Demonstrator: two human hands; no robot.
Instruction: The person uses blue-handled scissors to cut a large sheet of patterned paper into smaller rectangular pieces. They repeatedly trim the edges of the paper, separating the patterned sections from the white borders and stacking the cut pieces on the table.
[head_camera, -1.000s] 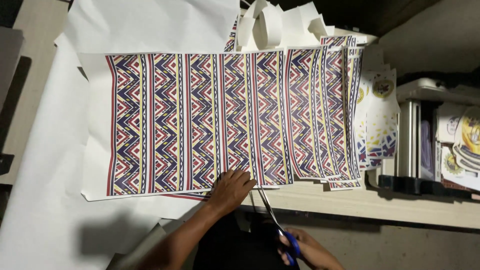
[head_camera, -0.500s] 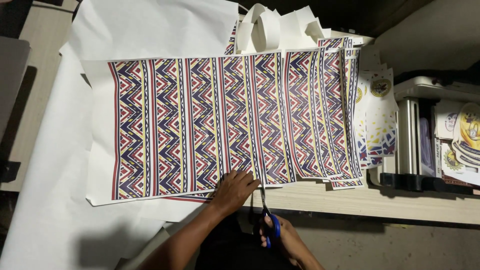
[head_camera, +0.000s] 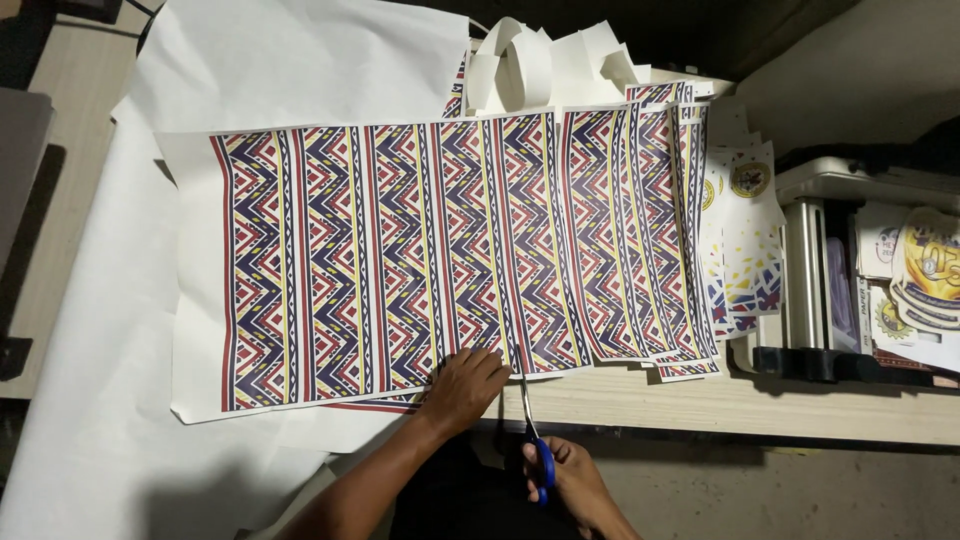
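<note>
Patterned sheet (head_camera: 400, 260) lies flat on the counter (head_camera: 760, 405), on top of a larger plain paper sheet (head_camera: 90, 400) that hangs off the near edge. More patterned sheets (head_camera: 680, 250) stacked under its right edge. Curled paper strips (head_camera: 540, 65) behind it. Printed cutouts (head_camera: 745, 220) to the right, then a machine (head_camera: 830, 290) further right. Left hand (head_camera: 462, 388) on the sheet's near edge; right hand (head_camera: 570, 480) below the counter edge with scissors (head_camera: 535, 440) just right of the left hand.
</note>
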